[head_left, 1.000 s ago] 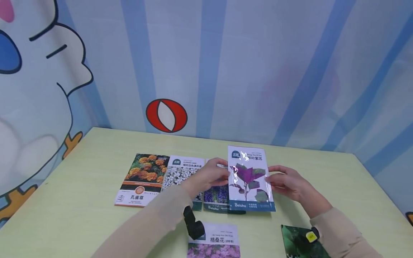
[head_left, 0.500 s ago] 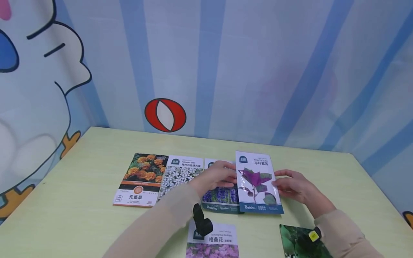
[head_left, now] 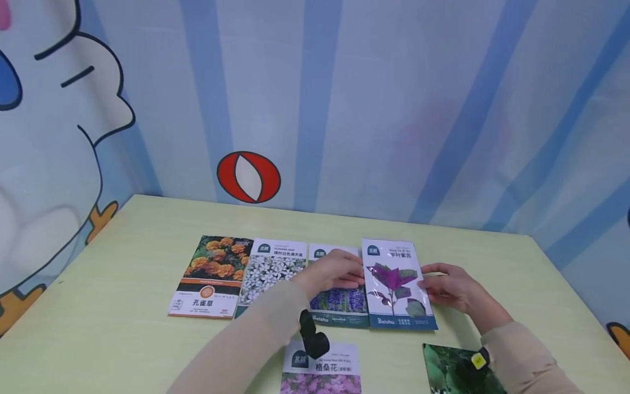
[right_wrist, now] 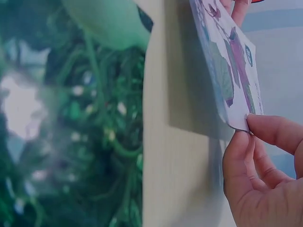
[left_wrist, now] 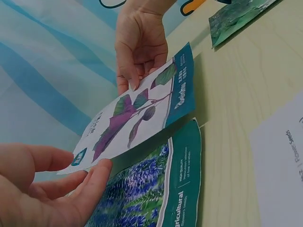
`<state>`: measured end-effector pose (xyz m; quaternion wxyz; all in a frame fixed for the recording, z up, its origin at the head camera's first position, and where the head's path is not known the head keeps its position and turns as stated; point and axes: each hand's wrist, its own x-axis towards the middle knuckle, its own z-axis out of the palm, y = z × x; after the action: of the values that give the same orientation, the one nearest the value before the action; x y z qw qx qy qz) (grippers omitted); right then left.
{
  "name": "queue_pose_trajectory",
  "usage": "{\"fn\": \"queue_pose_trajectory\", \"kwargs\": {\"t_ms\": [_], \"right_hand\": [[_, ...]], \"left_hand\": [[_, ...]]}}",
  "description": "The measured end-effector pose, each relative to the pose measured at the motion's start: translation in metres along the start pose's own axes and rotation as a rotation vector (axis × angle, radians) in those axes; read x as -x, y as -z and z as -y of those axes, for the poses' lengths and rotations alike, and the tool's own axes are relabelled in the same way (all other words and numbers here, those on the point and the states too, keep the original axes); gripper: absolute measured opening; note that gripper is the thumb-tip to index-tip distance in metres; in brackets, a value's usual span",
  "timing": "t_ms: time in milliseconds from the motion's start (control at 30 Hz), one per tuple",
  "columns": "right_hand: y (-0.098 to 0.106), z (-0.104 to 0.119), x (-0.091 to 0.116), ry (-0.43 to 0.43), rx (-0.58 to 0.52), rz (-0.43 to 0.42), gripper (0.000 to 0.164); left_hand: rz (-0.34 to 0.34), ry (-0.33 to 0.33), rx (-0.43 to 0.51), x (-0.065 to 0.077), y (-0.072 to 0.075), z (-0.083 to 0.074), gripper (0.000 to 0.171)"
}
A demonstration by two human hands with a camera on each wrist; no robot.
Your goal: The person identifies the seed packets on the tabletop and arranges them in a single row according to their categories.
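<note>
A white seed packet (head_left: 394,293) with a purple-leaved plant and a blue bottom band is held between both hands, at the right end of a row. My right hand (head_left: 455,290) pinches its right edge between thumb and fingers, plain in the right wrist view. At the opposite edge, my left hand (left_wrist: 57,189) has thumb and fingers around the packet's border. The packet is tilted over the table in the left wrist view. Beside it lies a purple-blue flower packet (head_left: 339,301), partly covered by my left hand. A white-flower packet (head_left: 273,268) and an orange marigold packet (head_left: 211,273) continue the row leftward.
Nearer the front edge lie a pink-flower packet (head_left: 322,377), overlapped by the left wrist camera, and a dark green packet (head_left: 448,369) under the right sleeve. The pale wooden table (head_left: 118,295) ends at a blue striped cloth backdrop (head_left: 374,109).
Both hands have carried the purple-leaf packet right and lower, from overlapping the purple-blue flower packet to beside it. The other packets keep their places.
</note>
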<state>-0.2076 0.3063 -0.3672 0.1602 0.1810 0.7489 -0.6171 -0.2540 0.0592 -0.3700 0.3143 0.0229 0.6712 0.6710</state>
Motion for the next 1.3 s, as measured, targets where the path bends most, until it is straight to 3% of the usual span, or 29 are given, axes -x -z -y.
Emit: {"fn": "queue_pose_trajectory", "kwargs": {"t_ms": [367, 567, 733, 1067, 1300], "right_hand": [[0.001, -0.005, -0.003, -0.007, 0.090, -0.043, 0.046], [0.001, -0.005, -0.002, 0.002, 0.110, -0.050, 0.044], [0.004, -0.005, 0.001, 0.004, 0.109, -0.043, 0.042], [-0.003, -0.001, 0.017, 0.021, 0.111, -0.003, 0.043], [-0.011, 0.000, 0.026, 0.016, 0.017, 0.009, 0.047]], "left_hand": [[0.032, 0.004, 0.037, -0.001, -0.003, 0.000, 0.034], [0.044, -0.025, -0.017, 0.002, 0.005, -0.002, 0.036], [0.065, -0.051, -0.095, 0.011, 0.021, -0.009, 0.038], [0.122, -0.060, -0.292, 0.051, 0.067, -0.026, 0.037], [0.153, -0.008, -0.446, 0.077, 0.095, -0.028, 0.041]]}}
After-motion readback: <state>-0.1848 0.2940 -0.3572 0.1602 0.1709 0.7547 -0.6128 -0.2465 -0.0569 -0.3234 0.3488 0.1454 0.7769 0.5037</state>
